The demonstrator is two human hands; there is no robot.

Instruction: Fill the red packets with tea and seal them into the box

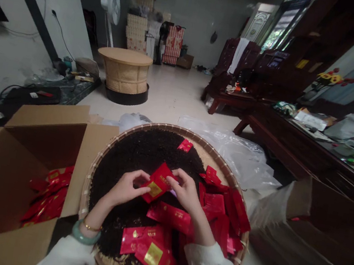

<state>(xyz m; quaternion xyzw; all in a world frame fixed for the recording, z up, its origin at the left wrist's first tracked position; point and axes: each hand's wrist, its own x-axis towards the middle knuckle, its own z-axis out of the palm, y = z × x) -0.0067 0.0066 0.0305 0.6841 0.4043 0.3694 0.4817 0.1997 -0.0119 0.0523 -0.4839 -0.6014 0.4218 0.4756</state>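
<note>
Between my two hands is a red foil packet (159, 178) with a gold square and gold lettering, raised over a round woven bamboo tray (87, 185). My left hand (126, 187) pinches its lower left edge between thumb and fingers. On the packet's right side, my right hand (184, 189) grips with the thumb in front. Dark, loose, tea-like leaves (132, 152) cover much of the tray. More red packets (153, 256) lie below my hands, and a heap of them (218, 208) fills the tray's right side. A single packet (185, 145) rests on the leaves near the far rim.
At left stands an open cardboard box (96, 150) with red packets inside. Another open box (320, 231) is at right. Clear plastic sheeting (226, 145) lies beyond the tray. Farther off are a woven drum-shaped stand (124, 70), a white fan (112, 7) and a cluttered wooden table (285, 138).
</note>
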